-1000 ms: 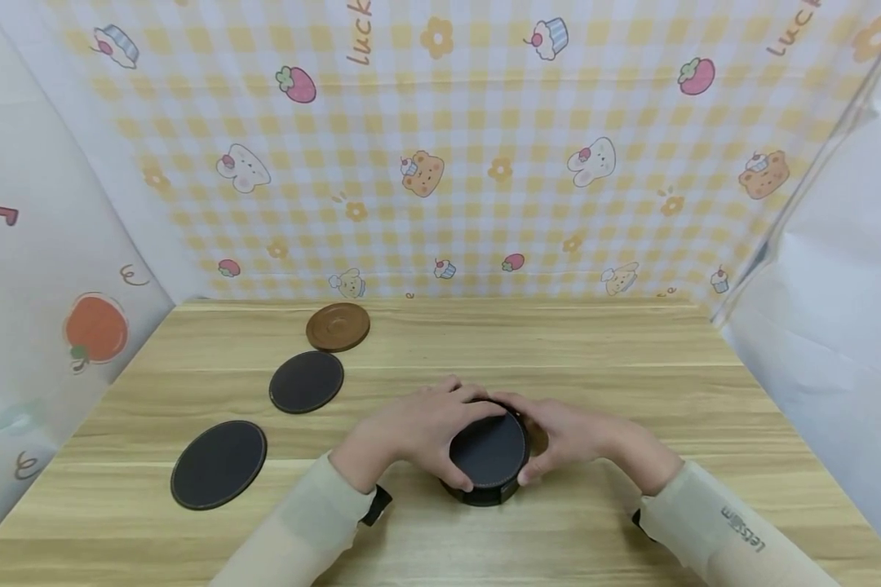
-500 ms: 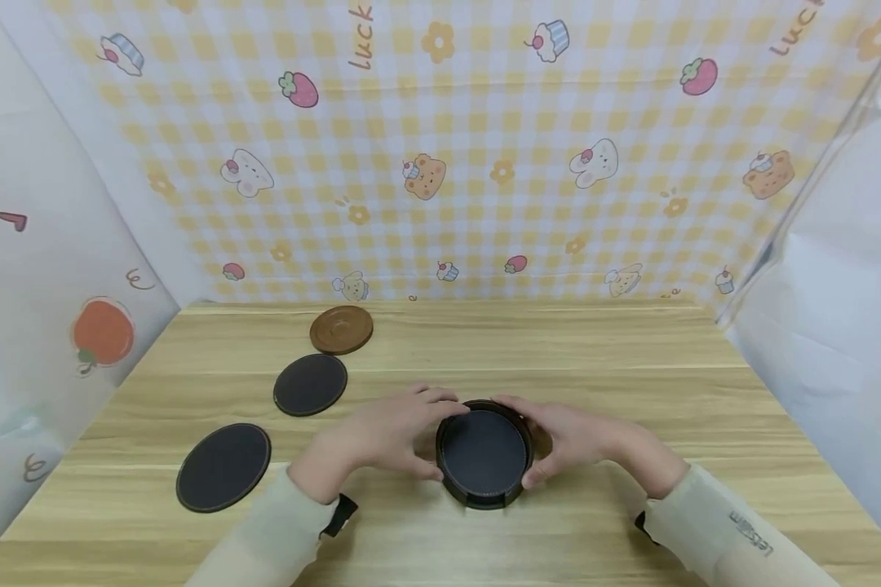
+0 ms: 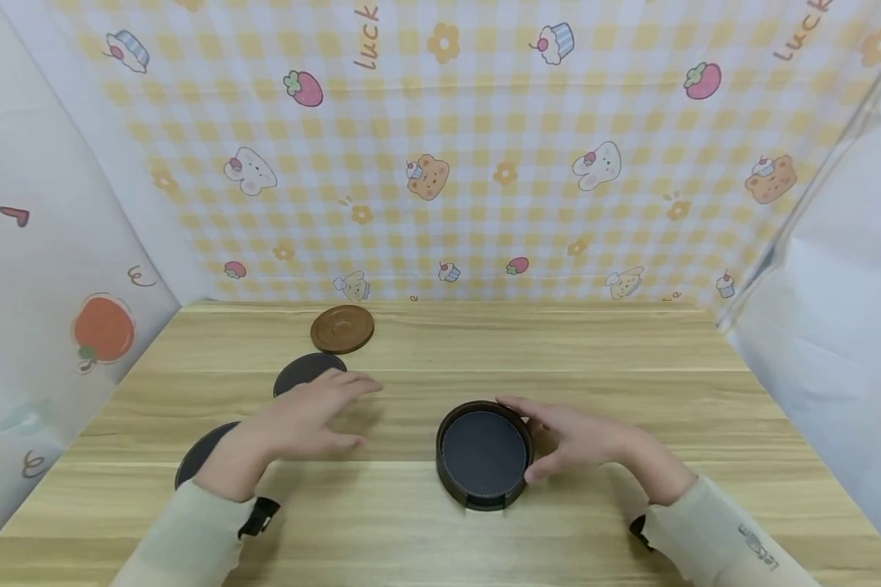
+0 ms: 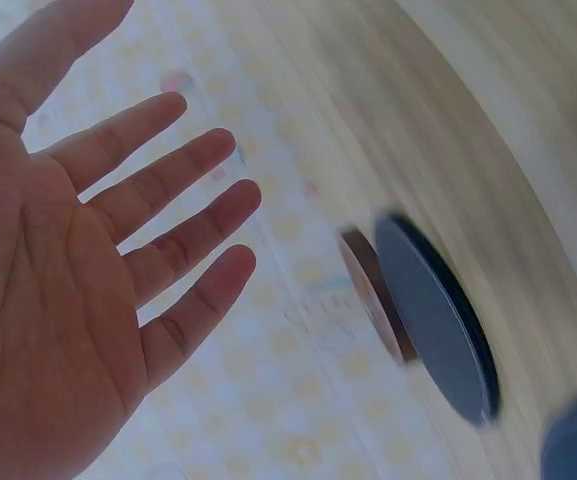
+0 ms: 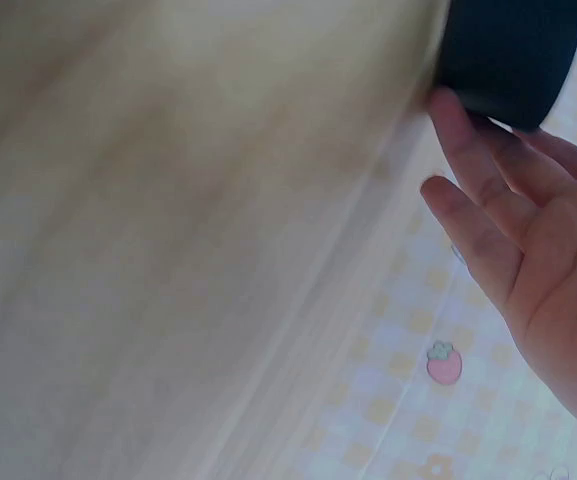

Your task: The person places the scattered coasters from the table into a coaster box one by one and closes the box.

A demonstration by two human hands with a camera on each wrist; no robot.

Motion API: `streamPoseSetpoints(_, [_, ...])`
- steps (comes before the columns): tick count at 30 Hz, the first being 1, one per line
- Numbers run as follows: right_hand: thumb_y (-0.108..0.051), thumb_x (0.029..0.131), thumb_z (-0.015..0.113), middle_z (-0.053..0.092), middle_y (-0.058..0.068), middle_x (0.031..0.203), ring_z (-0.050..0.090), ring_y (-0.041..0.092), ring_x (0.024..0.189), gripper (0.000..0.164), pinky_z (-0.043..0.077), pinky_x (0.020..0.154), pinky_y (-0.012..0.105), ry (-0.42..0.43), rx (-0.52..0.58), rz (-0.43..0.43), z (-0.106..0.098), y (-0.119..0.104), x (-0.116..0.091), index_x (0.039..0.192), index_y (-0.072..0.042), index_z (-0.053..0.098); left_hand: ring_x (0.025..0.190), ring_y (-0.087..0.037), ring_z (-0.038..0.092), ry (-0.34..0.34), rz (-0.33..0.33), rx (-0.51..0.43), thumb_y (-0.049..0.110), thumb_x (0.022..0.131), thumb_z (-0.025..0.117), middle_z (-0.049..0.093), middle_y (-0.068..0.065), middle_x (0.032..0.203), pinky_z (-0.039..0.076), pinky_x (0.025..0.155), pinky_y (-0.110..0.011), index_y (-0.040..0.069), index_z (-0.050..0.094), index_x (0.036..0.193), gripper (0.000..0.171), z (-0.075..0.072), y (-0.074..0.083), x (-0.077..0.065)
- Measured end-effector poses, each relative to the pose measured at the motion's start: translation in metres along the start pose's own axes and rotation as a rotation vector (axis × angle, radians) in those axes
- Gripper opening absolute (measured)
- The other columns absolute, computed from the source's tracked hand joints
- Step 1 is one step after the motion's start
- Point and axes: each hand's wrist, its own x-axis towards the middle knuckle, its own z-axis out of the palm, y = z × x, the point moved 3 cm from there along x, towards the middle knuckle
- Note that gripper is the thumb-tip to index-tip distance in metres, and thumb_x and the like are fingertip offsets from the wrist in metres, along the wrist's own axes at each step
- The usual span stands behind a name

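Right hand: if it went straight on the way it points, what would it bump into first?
Most likely the round black holder: the right hand has its thumb and fingers at that side, apparently touching.

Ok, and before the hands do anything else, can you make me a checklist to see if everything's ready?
1. Left hand free: ok, fingers spread and holding nothing.
2. Round holder steadied: ok, the right hand grips its side.
3. Black disc in the holder lying flat: ok, it looks flat inside the rim.
4. Both loose discs, near and far, fully in sight from the head: not ok, the left hand and arm hide parts of them.
5. Brown disc unblocked: ok, nothing lies on it.
6. Number of discs in the holder: cannot tell, only the top one shows.
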Motion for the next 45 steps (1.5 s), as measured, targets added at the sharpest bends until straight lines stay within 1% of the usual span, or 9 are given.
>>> streamPoseSetpoints(3, [-0.036,0.085,0.078,0.046,0.017,0.150,0.057,0.026,0.119,0.096,0.039,0.105,0.058,0.006,0.019,-0.009,-0.003,-0.002,-0.003,0.156,-0.002,0.025,0.132,-0.033,0.048,0.037,-0.004,0.002,0.028,0.086,0.077,0.053,-0.010,0.144,0.044,0.103,-0.053,0.009,0.052,0.142,0.065,-0.006,-0.016,-0.007])
streamPoseSetpoints(8, [-0.031,0.086,0.077,0.044,0.018,0.152,0.057,0.028,0.120,0.091,0.038,0.105,0.060,0.008,0.041,-0.010,-0.005,-0.004,-0.004,0.156,-0.001,0.026,0.130,-0.041,0.049,0.081,-0.006,0.017,0.027,0.086,0.077,0.055,-0.018,0.141,0.042,0.104,-0.058,0.003,0.054,0.140,0.064,-0.015,-0.039,-0.014])
streamPoseSetpoints(13, [-0.028,0.087,0.077,0.043,0.020,0.152,0.057,0.031,0.120,0.088,0.038,0.104,0.063,0.010,0.066,-0.013,-0.004,-0.004,-0.005,0.155,-0.001,0.028,0.131,-0.046,0.047,0.061,-0.053,-0.008,0.031,0.087,0.076,0.054,-0.022,0.141,0.040,0.104,-0.061,0.001,0.052,0.141,0.066,-0.018,-0.061,-0.015])
streamPoseSetpoints(17, [-0.029,0.087,0.077,0.045,0.018,0.151,0.059,0.029,0.119,0.088,0.039,0.104,0.060,0.017,0.051,-0.013,-0.002,-0.004,-0.004,0.155,-0.002,0.029,0.130,-0.049,0.047,0.047,-0.083,-0.032,0.030,0.086,0.077,0.053,-0.025,0.140,0.038,0.105,-0.062,-0.003,0.051,0.140,0.069,-0.018,-0.080,-0.012])
streamPoseSetpoints(23, [-0.031,0.086,0.077,0.046,0.017,0.151,0.061,0.026,0.118,0.087,0.039,0.105,0.059,0.032,0.042,-0.001,-0.001,-0.004,-0.003,0.155,-0.005,0.030,0.133,-0.051,0.042,-0.017,-0.167,-0.059,0.036,0.083,0.079,0.045,-0.029,0.146,0.036,0.106,-0.064,-0.001,0.046,0.144,0.078,-0.016,-0.103,-0.006])
streamPoseSetpoints(28, [-0.028,0.087,0.076,0.044,0.019,0.153,0.062,0.027,0.117,0.085,0.038,0.106,0.063,0.043,0.059,0.004,0.000,-0.004,-0.005,0.155,-0.004,0.031,0.135,-0.054,0.038,-0.037,-0.193,-0.067,0.040,0.079,0.082,0.038,-0.031,0.150,0.034,0.106,-0.066,-0.001,0.043,0.146,0.088,-0.014,-0.111,0.001])
streamPoseSetpoints(32, [-0.026,0.087,0.076,0.043,0.020,0.153,0.063,0.028,0.117,0.083,0.037,0.106,0.065,0.052,0.075,0.009,0.000,-0.005,-0.007,0.154,-0.004,0.032,0.134,-0.052,0.041,-0.056,-0.196,-0.094,0.038,0.076,0.085,0.042,-0.032,0.148,0.035,0.107,-0.065,-0.006,0.040,0.146,0.094,-0.012,-0.111,0.005])
streamPoseSetpoints(37, [-0.024,0.088,0.076,0.043,0.020,0.153,0.064,0.027,0.117,0.081,0.038,0.106,0.064,0.062,0.071,0.013,0.001,-0.006,-0.009,0.154,-0.004,0.033,0.135,-0.051,0.041,-0.095,-0.223,-0.137,0.034,0.075,0.087,0.044,-0.031,0.147,0.034,0.108,-0.064,-0.007,0.037,0.148,0.097,-0.010,-0.108,0.005])
streamPoseSetpoints(45, [-0.023,0.088,0.075,0.043,0.020,0.153,0.064,0.027,0.117,0.079,0.040,0.105,0.062,0.073,0.061,0.018,0.001,-0.009,-0.011,0.153,-0.004,0.034,0.135,-0.053,0.039,-0.117,-0.246,-0.084,0.037,0.074,0.087,0.041,-0.032,0.149,0.034,0.109,-0.063,-0.009,0.036,0.148,0.101,-0.007,-0.107,0.007])
